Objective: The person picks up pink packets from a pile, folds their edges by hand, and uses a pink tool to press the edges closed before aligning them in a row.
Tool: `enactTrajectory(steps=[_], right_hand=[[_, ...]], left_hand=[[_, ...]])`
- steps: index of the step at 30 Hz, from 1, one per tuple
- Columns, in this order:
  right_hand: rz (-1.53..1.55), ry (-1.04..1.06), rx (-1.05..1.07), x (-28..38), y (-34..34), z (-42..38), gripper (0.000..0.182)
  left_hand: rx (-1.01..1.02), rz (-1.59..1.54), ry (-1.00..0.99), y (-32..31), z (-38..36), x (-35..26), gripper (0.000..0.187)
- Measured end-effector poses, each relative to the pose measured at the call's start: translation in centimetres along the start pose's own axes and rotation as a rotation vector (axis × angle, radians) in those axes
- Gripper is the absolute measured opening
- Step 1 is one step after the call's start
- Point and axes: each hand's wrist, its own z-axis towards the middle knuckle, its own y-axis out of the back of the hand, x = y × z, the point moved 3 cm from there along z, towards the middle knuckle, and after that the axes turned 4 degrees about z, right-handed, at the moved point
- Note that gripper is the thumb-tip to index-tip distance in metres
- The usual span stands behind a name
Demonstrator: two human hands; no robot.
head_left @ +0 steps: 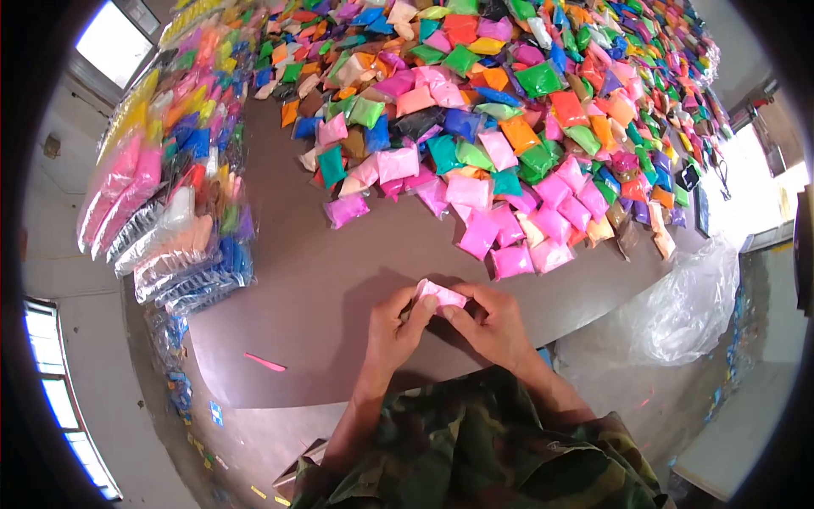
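Between my two hands, over the near part of the table, is a small light-pink packet [447, 296] in clear plastic. My left hand [397, 327] pinches its left end, thumb on top. On the other end, my right hand [492, 321] grips with thumb and bent fingers. The packet's underside is hidden by my fingers. Just beyond my hands lie several pink packets [512, 262], at the near edge of a big heap of colourful packets [462, 127]. A thin pink strip [265, 362] rests on the table to the left of my left hand.
Long clear bags of packets [182, 229] are stacked along the table's left side. The brown table [288, 297] has a curved near edge. A large crumpled clear plastic bag [691, 297] sits at the right. Small scraps lie on the floor [271, 433].
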Motion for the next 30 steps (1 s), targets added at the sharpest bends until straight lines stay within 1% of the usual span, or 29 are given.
enactTrajectory(steps=[4,5,7,8,11,13,14,17,20,24,29,30], right_hand=[[0.0,0.06,-0.057,0.1,0.0,-0.4,0.034],[0.002,0.083,-0.07,0.2,0.0,-0.4,0.034],[0.027,0.043,-0.06,-0.1,0.1,-0.6,0.036],[0.041,0.022,-0.052,-0.3,0.1,-0.7,0.037],[-0.026,0.038,-0.121,0.0,0.5,-1.3,0.039],[-0.08,0.133,-0.207,-0.3,0.8,-2.0,0.039],[-0.108,0.183,-0.25,-0.5,0.9,-2.3,0.039],[-0.165,0.183,-0.276,-1.5,1.4,-3.2,0.035],[-0.188,0.183,-0.242,-1.1,1.3,-2.7,0.03],[-0.17,0.22,-0.252,-1.4,1.5,-2.5,0.027],[-0.097,0.231,-0.264,-1.7,1.7,-2.4,0.026],[-0.086,0.229,-0.26,-1.8,1.8,-2.5,0.027]], left_hand=[[-0.026,-0.095,0.091,-0.3,0.3,-0.8,0.021],[-0.01,-0.083,0.076,-0.3,0.3,-0.7,0.021],[0.015,-0.056,0.047,-0.3,0.5,-0.5,0.021],[0.029,-0.052,0.057,-0.2,0.7,-0.6,0.02],[0.056,-0.005,0.107,-0.2,1.3,-1.1,0.02],[0.048,0.068,0.163,-0.1,2.6,-2.6,0.02],[0.025,0.074,0.122,-0.1,3.7,-3.1,0.02],[-0.059,0.059,0.003,-0.9,7.8,-5.4,0.021],[-0.171,0.225,-0.299,-3.0,12.4,-5.2,0.023],[-0.213,0.452,-0.299,-5.2,14.7,-4.7,0.026],[-0.228,0.334,-0.273,-4.9,14.0,-5.7,0.02],[-0.222,0.294,-0.217,-4.4,13.4,-6.3,0.02]])
